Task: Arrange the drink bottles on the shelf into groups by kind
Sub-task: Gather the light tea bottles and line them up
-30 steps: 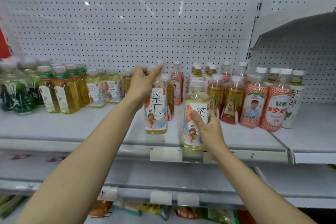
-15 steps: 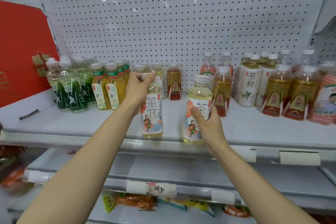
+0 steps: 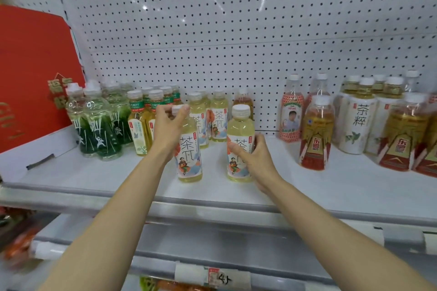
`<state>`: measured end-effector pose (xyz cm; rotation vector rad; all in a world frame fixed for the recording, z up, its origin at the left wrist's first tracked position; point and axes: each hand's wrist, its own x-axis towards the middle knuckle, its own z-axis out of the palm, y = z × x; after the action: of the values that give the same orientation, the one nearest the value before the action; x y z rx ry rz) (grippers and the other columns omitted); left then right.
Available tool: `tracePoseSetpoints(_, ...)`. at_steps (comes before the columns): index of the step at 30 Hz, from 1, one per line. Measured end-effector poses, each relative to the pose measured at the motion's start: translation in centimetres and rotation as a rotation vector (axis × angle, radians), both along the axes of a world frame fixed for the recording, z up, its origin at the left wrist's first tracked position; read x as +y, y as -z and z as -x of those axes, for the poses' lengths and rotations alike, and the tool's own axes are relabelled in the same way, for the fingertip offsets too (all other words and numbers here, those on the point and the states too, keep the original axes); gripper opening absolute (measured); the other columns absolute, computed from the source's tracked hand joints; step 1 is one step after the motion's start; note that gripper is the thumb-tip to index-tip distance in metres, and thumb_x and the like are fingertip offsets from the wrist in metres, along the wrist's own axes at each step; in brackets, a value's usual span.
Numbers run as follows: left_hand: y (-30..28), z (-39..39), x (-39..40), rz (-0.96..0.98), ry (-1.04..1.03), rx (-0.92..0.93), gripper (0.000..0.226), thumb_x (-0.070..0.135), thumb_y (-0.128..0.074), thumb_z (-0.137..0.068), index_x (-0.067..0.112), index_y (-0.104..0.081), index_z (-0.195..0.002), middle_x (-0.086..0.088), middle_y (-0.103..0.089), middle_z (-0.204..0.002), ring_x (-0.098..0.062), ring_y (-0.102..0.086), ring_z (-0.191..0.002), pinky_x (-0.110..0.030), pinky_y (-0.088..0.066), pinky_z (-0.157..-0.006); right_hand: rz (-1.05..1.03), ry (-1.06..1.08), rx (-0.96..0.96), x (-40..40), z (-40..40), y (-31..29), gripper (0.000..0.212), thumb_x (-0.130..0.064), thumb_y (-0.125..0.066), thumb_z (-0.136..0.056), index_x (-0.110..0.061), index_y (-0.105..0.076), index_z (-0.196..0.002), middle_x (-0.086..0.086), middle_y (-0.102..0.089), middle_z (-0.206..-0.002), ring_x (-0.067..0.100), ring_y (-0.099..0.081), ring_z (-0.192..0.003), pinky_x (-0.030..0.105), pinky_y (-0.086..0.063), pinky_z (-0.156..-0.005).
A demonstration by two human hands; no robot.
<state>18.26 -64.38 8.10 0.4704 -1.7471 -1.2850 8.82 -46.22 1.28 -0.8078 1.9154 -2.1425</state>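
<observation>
Hands each grip one tea bottle.

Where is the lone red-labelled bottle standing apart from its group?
Head view, right of centre: the red-labelled bottle stands alone on the shelf, front of the pink-labelled bottles.

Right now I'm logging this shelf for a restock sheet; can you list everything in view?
Pale yellow tea bottles with white illustrated labels: several at centre back, two held in front.
Dark green patterned clear bottles: cluster, far left.
Green-banded yellow tea bottles: cluster beside them.
Red-labelled amber bottles: several, right.
White-labelled tea bottles: group, right back.
Red box: one, left.
White metal shelf: one.
Left hand: grips one bottle's cap.
Right hand: grips the other's body.
</observation>
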Motion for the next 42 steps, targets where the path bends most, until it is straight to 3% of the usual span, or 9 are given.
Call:
tracePoseSetpoints(4,0.3,1.5,-1.5,0.034,0.005,0.001,0.041,0.040,-0.062,-0.095,0.012,-0.048,-0.121,-0.003,-0.061,-0.116,-0.017,-0.061,-0.109,-0.029,-0.048,-0.091,-0.028,0.007,0.015,-2.6,1.6,0.0,0.059,-0.030,-0.077,-0.081,-0.019,-0.041,-0.125,-0.004,-0.062,-0.116,0.011,-0.062,-0.106,0.035,-0.053,-0.091)
tracePoseSetpoints(8,0.4,3.3,-3.5,0.050,0.055,-0.030,0.041,0.044,-0.061,-0.094,0.016,-0.045,-0.119,-0.001,-0.061,-0.117,-0.016,-0.062,-0.109,-0.036,-0.050,-0.096,-0.043,0.019,0.020,-5.2,2.3,-0.6,0.059,-0.030,-0.074,-0.084,-0.020,-0.036,-0.127,-0.010,-0.058,-0.113,0.005,-0.059,-0.105,0.020,-0.047,-0.082)
tracePoseSetpoints(12,0.4,4.3,-4.5,0.063,0.077,-0.038,0.042,0.044,-0.059,-0.096,0.015,-0.043,-0.123,0.001,-0.060,-0.116,-0.016,-0.062,-0.109,-0.030,-0.050,-0.089,-0.106,0.062,0.050,-6.9,3.2,-0.9,0.063,-0.033,-0.073,-0.084,-0.017,-0.034,-0.131,-0.008,-0.054,-0.115,0.011,-0.056,-0.109,0.023,-0.044,-0.086)
tracePoseSetpoints(16,0.9,4.1,-5.4,0.110,0.128,-0.117,0.057,0.044,-0.067,-0.090,0.018,-0.038,-0.131,0.003,-0.054,-0.128,-0.014,-0.055,-0.116,-0.039,-0.048,-0.101,-0.226,0.051,0.093,-6.8,4.4,-0.8,0.068,-0.026,-0.078,-0.079,-0.018,-0.036,-0.131,-0.005,-0.057,-0.120,0.011,-0.057,-0.110,0.023,-0.047,-0.086)
tracePoseSetpoints(18,2.5,3.6,-5.7,0.187,0.091,-0.261,0.080,0.041,-0.081,-0.078,0.016,-0.033,-0.138,0.000,-0.047,-0.136,-0.017,-0.049,-0.123,-0.042,-0.046,-0.103,-0.332,0.043,0.154,-6.3,5.0,-0.7,0.071,-0.018,-0.085,-0.070,-0.023,-0.040,-0.125,-0.010,-0.060,-0.114,0.009,-0.058,-0.105,0.020,-0.048,-0.080)
tracePoseSetpoints(20,4.0,3.2,-5.7,0.253,0.032,-0.451,0.094,0.038,-0.087,-0.071,0.009,-0.029,-0.139,-0.007,-0.043,-0.137,-0.025,-0.047,-0.126,-0.046,-0.047,-0.101,-0.388,0.041,0.157,-6.0,5.6,-0.6,0.074,-0.017,-0.088,-0.066,-0.025,-0.044,-0.125,-0.012,-0.062,-0.112,0.009,-0.059,-0.103,0.024,-0.049,-0.085)
tracePoseSetpoints(31,4.0,6.1,-5.6,0.254,0.009,-0.596,0.087,0.036,-0.082,-0.079,0.004,-0.028,-0.139,-0.013,-0.040,-0.142,-0.035,-0.052,-0.122,-0.051,-0.050,-0.095,-0.442,0.148,0.151,-9.5,8.4,-0.4,0.060,-0.016,-0.083,-0.073,-0.014,-0.052,-0.124,0.001,-0.065,-0.120,0.019,-0.061,-0.109,0.036,-0.051,-0.094)
tracePoseSetpoints(37,4.3,6.4,-5.9,0.254,-0.026,-0.578,0.088,0.039,-0.086,-0.072,0.006,-0.034,-0.135,-0.012,-0.047,-0.136,-0.034,-0.054,-0.121,-0.051,-0.054,-0.092,-0.453,0.201,0.156,-11.1,8.3,0.4,0.052,-0.019,-0.076,-0.081,-0.012,-0.051,-0.126,0.003,-0.065,-0.119,0.020,-0.061,-0.109,0.030,-0.051,-0.089)
tracePoseSetpoints(42,4.2,6.2,-5.7,0.259,-0.023,-0.574,0.088,0.039,-0.085,-0.073,0.005,-0.034,-0.137,-0.013,-0.047,-0.137,-0.034,-0.054,-0.121,-0.051,-0.053,-0.093,-0.623,0.233,0.221,-11.0,7.9,1.5,0.040,-0.016,-0.065,-0.090,-0.008,-0.052,-0.126,0.007,-0.062,-0.124,0.024,-0.059,-0.114,0.030,-0.047,-0.092)
